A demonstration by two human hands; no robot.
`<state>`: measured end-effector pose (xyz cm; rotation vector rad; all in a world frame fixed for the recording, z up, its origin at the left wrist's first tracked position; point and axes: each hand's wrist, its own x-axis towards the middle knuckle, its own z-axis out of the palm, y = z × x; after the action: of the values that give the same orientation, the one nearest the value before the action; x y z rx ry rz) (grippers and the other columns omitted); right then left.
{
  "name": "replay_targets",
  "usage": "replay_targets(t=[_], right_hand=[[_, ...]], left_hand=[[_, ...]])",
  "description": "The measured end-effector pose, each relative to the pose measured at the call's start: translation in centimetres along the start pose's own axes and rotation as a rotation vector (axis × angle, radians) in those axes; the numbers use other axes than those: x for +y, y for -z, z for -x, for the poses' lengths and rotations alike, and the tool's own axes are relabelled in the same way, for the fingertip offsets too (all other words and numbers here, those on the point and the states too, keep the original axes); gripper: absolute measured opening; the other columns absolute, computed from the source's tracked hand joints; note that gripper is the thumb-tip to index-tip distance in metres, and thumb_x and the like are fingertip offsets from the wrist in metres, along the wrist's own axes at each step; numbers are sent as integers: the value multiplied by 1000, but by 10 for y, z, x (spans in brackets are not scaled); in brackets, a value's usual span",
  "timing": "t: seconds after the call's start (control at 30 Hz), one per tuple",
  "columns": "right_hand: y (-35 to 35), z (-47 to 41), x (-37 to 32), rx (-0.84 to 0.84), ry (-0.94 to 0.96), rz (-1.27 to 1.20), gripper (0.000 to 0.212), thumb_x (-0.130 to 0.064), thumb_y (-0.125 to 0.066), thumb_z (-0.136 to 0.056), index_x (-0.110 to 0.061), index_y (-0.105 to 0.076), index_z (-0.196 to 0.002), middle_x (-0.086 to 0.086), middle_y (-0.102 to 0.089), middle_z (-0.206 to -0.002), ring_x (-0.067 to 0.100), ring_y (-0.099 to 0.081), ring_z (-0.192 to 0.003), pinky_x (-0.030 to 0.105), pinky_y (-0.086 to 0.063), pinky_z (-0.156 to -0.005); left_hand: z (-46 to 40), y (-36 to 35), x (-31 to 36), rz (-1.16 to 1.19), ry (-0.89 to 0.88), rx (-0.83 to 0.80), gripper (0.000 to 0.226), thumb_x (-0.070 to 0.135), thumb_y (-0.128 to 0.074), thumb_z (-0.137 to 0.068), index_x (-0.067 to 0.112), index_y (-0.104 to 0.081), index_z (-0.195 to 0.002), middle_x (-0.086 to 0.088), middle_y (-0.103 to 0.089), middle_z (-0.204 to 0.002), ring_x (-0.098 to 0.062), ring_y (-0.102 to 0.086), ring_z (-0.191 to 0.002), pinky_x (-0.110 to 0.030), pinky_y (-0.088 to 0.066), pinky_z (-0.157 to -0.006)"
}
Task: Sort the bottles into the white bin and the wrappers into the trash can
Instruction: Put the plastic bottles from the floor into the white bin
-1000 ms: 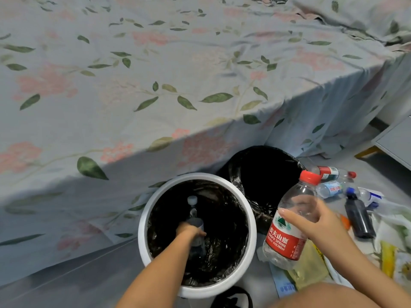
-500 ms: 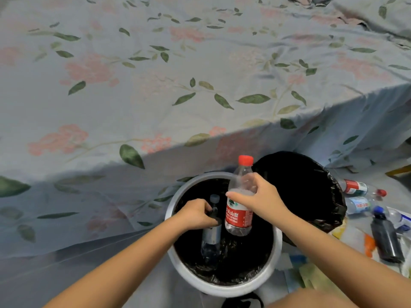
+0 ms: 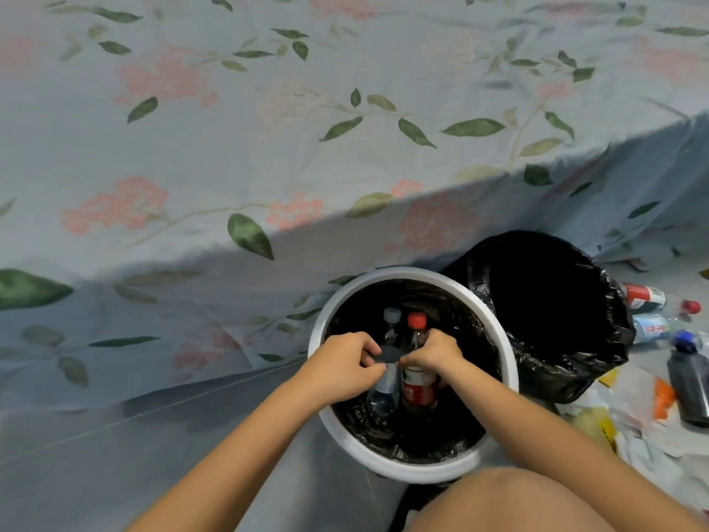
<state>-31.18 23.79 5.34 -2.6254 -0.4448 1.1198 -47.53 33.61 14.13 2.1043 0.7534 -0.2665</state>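
To your far left the flowered bedsheet [image 3: 192, 155] hangs down to the floor; nothing there needs you. Your left hand [image 3: 345, 368] is inside the white bin [image 3: 502, 362], fingers curled round the grey-capped bottle [image 3: 385, 382], which stands upright on the black liner. Just beside it, touching, your right hand [image 3: 429, 357] grips the red-capped bottle [image 3: 418, 382] by its shoulder, also upright and low in the bin. I judge this the setting-down step: let both bases rest on the liner before you loosen your fingers, and release one hand at a time so neither bottle knocks the other over.

Compared with half a second ago, the red-capped bottle has come down from above the rim to sit deep in the bin next to the other, and your two hands have drawn together.

Right of the bin stands the trash can [image 3: 598, 339] with its black bag, nothing visible inside. Further right on the floor lie more bottles: a red-labelled one [image 3: 648, 297], a blue-labelled one [image 3: 656, 326], and a dark bottle [image 3: 688, 382], with wrappers [image 3: 598, 420] scattered near them, all yet to sort.
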Motion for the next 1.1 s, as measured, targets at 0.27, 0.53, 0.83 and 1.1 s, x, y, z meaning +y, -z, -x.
replay_targets(t=[0.27,0.53,0.83,1.1], right_hand=[[-29,-30,10,-220,-130,207,61,-43,-65,-82,-5,-50,-128,9,-57,-127,22,-57,-116,23,-43,-76],[38,33,-6,-196,272,305,27,-36,-59,-86,-10,-62,-79,6,-63,-80,25,-60,-86,26,-44,-66],[171,108,111,334,434,-216,14,-12,-62,-81,-23,-68,-86,-6,-68,-71,4,-64,-68,20,-52,-72],[185,102,227,433,40,-119,5,-18,-63,-80,-15,-67,-80,7,-69,-79,24,-64,-82,30,-45,-69]], left_hand=[[1,-8,-4,-26,-34,79,21,34,-58,-88,26,-62,-107,15,-66,-90,-4,-64,-85,-31,-55,-84],[31,-25,-13,-509,-352,108,28,52,-41,-90,34,-60,-100,13,-62,-93,-6,-60,-88,-22,-44,-69],[23,-57,-37,-811,-550,310,39,40,-47,-76,24,-49,-41,5,-46,-40,-11,-48,-40,-28,-24,-59],[22,-70,-10,-743,-405,317,37,46,-43,-76,25,-55,-49,8,-53,-47,-11,-55,-49,-25,-30,-54]])
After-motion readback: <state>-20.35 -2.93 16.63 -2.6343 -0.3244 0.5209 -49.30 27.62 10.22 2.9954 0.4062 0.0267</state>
